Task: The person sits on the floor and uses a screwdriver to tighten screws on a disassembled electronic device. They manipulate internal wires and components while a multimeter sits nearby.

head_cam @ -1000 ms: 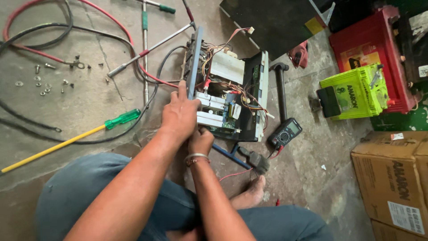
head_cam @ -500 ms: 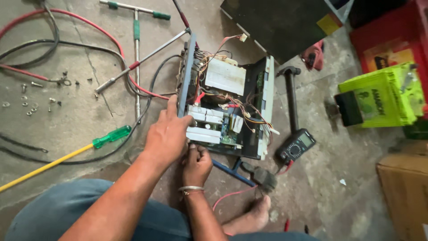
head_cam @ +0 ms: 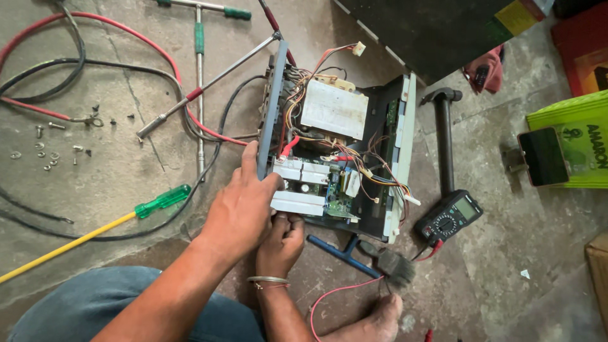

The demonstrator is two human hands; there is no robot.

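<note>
An open grey metal electronics chassis [head_cam: 398, 145] lies on the concrete floor, with a pale transformer block [head_cam: 334, 109], coloured wires and a green circuit board [head_cam: 337, 201] inside. My left hand [head_cam: 244, 202] grips the chassis's left wall [head_cam: 272, 107], with one finger up along it and the thumb inside. My right hand [head_cam: 280, 244], with a metal bangle at the wrist, is just below. Its curled fingers pinch the near edge of the aluminium heat sink [head_cam: 297, 204]. What the fingertips hold is hidden.
A multimeter [head_cam: 448, 217] with red leads, a black hammer [head_cam: 443, 133] and a brush [head_cam: 392, 267] lie right of the chassis. A green-handled screwdriver [head_cam: 161, 199], T-handle wrench [head_cam: 199, 38], cables and loose screws [head_cam: 44, 152] lie left. A green battery [head_cam: 582, 145] with a phone [head_cam: 543, 156] is at right.
The view has moved closer and shifted. My left hand stays on the chassis's left wall. My right hand has closed in on the heat sink's near edge.
</note>
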